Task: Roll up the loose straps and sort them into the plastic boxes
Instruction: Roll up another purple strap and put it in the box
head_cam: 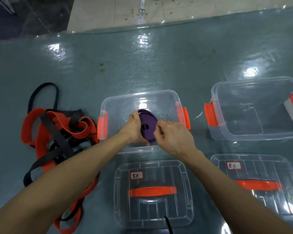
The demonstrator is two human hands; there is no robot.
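A rolled purple strap [148, 123] sits between my two hands, just above the inside of the middle clear plastic box [161, 98]. My left hand [134, 128] grips the roll from its left side, thumb under it. My right hand [172, 135] pinches the roll's right edge with curled fingers. To the left on the table lies a tangled pile of loose orange straps [39, 132] and black straps [54, 132].
A second open clear box [254, 81] with orange latches stands at the right. Two lids with orange handles lie in front: one labelled lid [152, 191] near me, another lid [257, 183] at the right. The blue-grey table [142, 65] has a glossy plastic cover.
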